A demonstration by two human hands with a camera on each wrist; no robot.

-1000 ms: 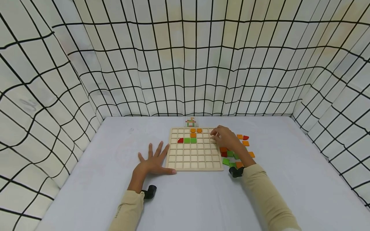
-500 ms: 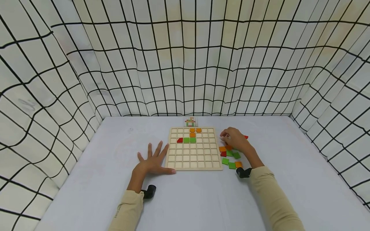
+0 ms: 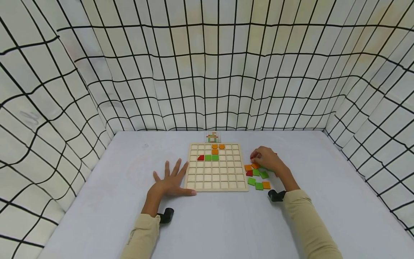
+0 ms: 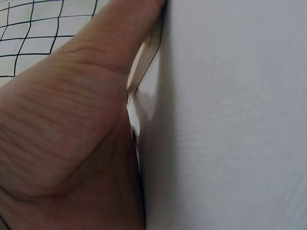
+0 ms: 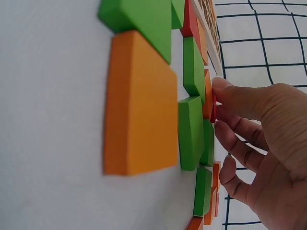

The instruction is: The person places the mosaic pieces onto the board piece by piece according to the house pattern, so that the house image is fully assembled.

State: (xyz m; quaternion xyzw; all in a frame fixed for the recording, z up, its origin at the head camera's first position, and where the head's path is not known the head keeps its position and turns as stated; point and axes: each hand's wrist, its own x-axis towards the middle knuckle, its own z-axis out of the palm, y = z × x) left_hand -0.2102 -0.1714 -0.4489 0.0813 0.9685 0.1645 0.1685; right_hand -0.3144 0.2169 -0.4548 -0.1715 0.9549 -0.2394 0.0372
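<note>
My left hand [image 3: 169, 184] lies spread on the table, with fingertips and thumb tip right at the left side and front corner of a wooden grid board [image 3: 215, 177]. In the left wrist view, the palm side [image 4: 67, 120] fills much of the picture. To the right of the board, my right hand [image 3: 268, 159] pinches a small red tile [image 5: 214, 111] between thumb and fingers, low over the loose pieces; its shape is mostly hidden. Set in the board are orange round pieces [image 3: 221, 146], an orange square [image 3: 215, 152], green squares [image 3: 211, 157] and a red quarter-round piece [image 3: 201, 158].
Several loose green tiles [image 3: 259, 186], orange tiles [image 3: 266, 185] and a red tile [image 3: 249, 173] lie right of the board, some under my right hand. A small pattern card [image 3: 212, 137] lies behind the board. Black-lined white fabric walls [image 3: 216, 104] surround the white table.
My right hand has moved from over the board's right edge to the loose tiles, and now has a red tile at its fingertips. The left hand and the pieces in the board stay put.
</note>
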